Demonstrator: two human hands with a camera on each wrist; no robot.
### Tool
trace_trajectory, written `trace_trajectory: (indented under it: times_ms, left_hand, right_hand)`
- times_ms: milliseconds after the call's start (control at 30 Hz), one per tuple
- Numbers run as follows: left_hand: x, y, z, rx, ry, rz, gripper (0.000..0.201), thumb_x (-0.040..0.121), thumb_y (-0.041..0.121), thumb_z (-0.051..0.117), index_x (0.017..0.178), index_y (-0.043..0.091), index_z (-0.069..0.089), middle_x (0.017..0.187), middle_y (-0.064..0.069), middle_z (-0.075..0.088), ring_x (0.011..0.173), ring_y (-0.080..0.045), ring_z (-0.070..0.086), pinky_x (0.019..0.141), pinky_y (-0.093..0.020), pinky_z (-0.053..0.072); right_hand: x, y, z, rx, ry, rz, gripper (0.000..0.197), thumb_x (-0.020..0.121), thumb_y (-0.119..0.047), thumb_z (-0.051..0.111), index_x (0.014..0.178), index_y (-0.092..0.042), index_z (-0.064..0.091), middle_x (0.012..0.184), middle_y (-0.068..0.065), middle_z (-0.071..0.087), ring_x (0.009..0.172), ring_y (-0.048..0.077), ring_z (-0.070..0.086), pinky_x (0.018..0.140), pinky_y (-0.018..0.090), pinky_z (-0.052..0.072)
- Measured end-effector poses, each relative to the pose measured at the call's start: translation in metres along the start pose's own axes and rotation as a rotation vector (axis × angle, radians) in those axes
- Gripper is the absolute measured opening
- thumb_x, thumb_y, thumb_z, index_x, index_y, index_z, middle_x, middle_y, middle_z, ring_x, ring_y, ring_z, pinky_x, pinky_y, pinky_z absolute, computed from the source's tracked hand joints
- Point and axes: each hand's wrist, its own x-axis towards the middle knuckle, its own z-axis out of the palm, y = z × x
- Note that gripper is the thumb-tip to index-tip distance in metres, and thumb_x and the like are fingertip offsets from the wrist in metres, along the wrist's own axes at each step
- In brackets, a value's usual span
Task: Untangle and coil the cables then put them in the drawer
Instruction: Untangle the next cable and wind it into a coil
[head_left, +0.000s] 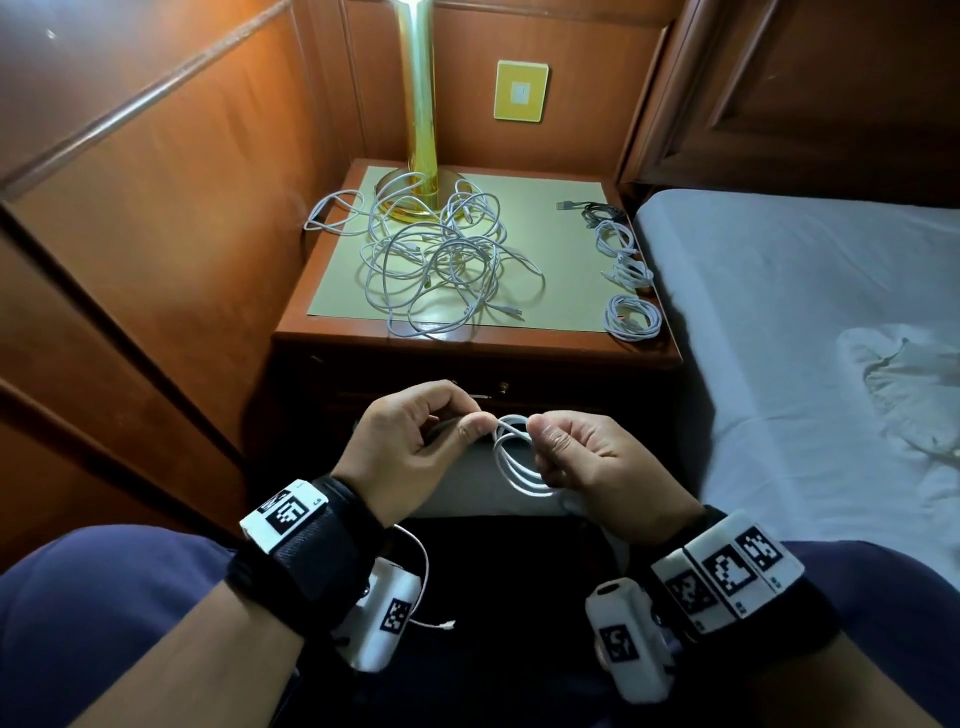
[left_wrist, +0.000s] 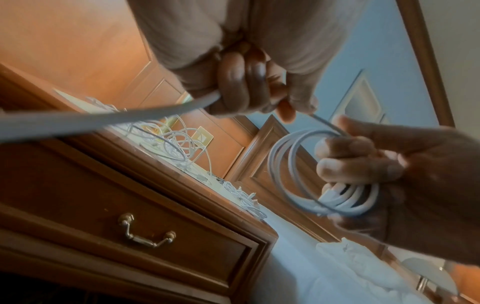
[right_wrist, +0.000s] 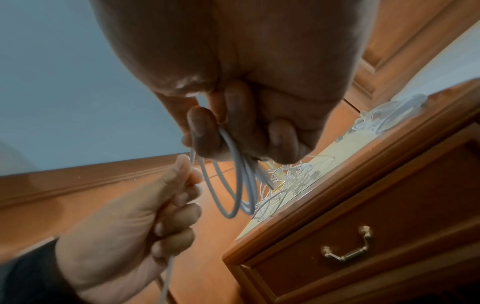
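A gold lamp (head_left: 417, 104) stands at the back of the nightstand (head_left: 332, 291), its base ringed by a loose tangle of white cables (head_left: 441, 254). Along the nightstand's right edge lie four coiled cables (head_left: 631, 317), the farthest one dark. A bed (head_left: 779, 312) with a pale sheet touches that side, and wood panelling closes in the left.

In front of the nightstand, above the person's lap, the right hand (head_left: 587, 462) curls its fingers through the loops of a partly wound white cable (head_left: 514, 462), while the left hand (head_left: 410, 441) pinches the same cable's free run between thumb and forefinger.

The head view hides most of the drawer (left_wrist: 130, 216) behind the hands; the wrist views show it closed, with a brass handle (right_wrist: 348, 246). The left wrist view shows the loops stacked in the right palm.
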Motion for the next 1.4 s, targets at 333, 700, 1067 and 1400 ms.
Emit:
trace_trajectory:
  times_ms: [333,700,1067,1400]
  left_hand:
    - [-0.008,-0.003,0.008,0.422,-0.199,0.134,0.016,0.100,0.029,0.053,0.100,0.013,0.056,0.085,0.007,0.058,0.072,-0.009,0.053,0.064,-0.026,0.045]
    - [-0.003,0.005,0.000,0.065,-0.306,-0.088,0.029,0.098,0.037,0.054,0.074,0.019,0.056,0.056,0.013,0.047,0.051,-0.004,0.042,0.050,-0.018,0.036]
    - [-0.004,0.011,-0.002,-0.338,-0.330,-0.357,0.025,0.088,0.035,0.058,0.084,0.011,0.058,0.056,0.007,0.038,0.047,-0.009,0.032,0.040,-0.015,0.030]
    - [-0.003,0.008,0.005,-0.296,-0.231,-0.243,0.044,0.096,0.039,0.052,0.075,0.000,0.057,0.052,0.004,0.033,0.045,-0.014,0.028,0.043,-0.033,0.020]
  right_hand:
    - [0.001,-0.002,0.008,0.341,-0.002,0.161,0.043,0.095,-0.051,0.048,0.064,-0.021,0.047,0.056,-0.003,0.033,0.048,0.008,0.023,0.041,0.015,0.022]
    - [0.001,-0.010,0.000,0.452,-0.084,0.295,0.037,0.091,-0.046,0.049,0.071,-0.015,0.042,0.059,0.000,0.030,0.041,0.004,0.018,0.037,0.014,0.022]
    - [-0.002,-0.014,0.000,0.512,-0.080,0.326,0.036,0.097,-0.040,0.054,0.070,-0.019,0.042,0.059,-0.002,0.028,0.040,0.004,0.021,0.039,0.015,0.022]
    - [-0.003,-0.015,0.002,0.534,-0.118,0.336,0.041,0.089,-0.046,0.052,0.059,-0.024,0.036,0.055,-0.003,0.023,0.041,0.005,0.013,0.038,0.016,0.021]
